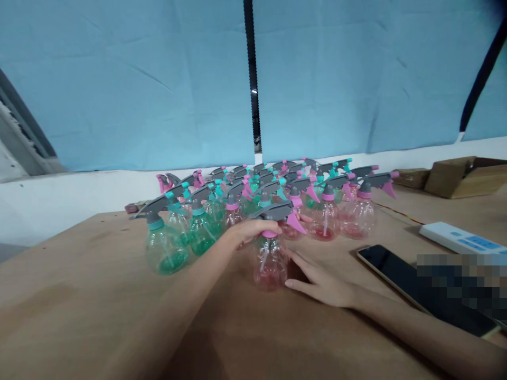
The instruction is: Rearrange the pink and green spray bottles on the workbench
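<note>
A clear spray bottle (270,266) with a pink tint at its base, a pink collar and a grey-and-pink trigger head (277,211) stands upright at the front of the group. My left hand (253,230) is closed around its neck, just below the head; some fingers are hidden behind it. Low on the bottle's right side is my right hand (322,282), thumb and fingers apart, the tips at or against the plastic. Left of it stand two green-tinted spray bottles (168,249). Pink-tinted spray bottles (325,221) are close behind to the right.
Several more spray bottles fill the back of the wooden table (79,295). A black phone (412,285) lies at the right, near a white power strip (461,237). An open cardboard box (455,182) sits at the back right. A blue curtain (158,84) hangs behind.
</note>
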`<state>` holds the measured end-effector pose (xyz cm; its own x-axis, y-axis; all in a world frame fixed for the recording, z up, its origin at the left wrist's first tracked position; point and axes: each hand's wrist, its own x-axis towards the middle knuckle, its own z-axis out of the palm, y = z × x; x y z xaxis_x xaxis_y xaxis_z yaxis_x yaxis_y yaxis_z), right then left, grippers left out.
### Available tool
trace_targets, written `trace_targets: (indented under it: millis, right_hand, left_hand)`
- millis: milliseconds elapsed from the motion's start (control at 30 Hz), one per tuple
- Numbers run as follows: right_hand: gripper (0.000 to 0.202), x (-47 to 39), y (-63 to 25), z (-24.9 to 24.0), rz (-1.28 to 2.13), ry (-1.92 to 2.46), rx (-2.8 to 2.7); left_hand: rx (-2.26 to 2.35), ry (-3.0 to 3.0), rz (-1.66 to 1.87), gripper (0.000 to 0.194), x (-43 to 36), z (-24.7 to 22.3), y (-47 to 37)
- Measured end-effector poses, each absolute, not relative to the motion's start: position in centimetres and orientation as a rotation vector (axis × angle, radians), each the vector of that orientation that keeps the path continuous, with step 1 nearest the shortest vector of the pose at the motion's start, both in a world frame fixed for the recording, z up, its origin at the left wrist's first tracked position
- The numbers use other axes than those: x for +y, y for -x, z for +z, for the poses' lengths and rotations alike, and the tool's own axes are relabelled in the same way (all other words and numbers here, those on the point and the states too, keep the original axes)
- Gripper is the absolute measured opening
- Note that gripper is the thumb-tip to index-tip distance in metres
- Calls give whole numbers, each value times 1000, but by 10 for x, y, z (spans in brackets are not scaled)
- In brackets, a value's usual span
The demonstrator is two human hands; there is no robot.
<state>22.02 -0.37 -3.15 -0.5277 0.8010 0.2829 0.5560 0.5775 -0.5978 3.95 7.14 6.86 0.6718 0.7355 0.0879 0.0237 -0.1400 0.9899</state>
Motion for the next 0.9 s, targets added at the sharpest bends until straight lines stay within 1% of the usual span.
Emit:
trace_targets:
  millis: [67,200,300,467,633,900]
  right_hand:
    - [70,-4,-222,-31,590,1053,-2307]
    - [69,-5,-223,-30,572,995,-2370]
    - [68,-8,-224,-32,550,1052,-2405]
    - [53,-9,-223,-32,432,1071,-2514]
    - [49,-9,-223,-30,397,1019,-2526]
    - [48,-9,-223,-29,381,1031,-2545]
  left_hand:
    - [609,-1590,709,27,65,69,-37]
    - [440,-1499,872,33,58,72,-29]
    - [418,-1451,940,37,60,71,-24]
    - [497,-1447,961,34,67,65,-19]
    - [526,-1417,1018,38,68,63,-23]
    - [548,-1433,1054,23,65,64,-27]
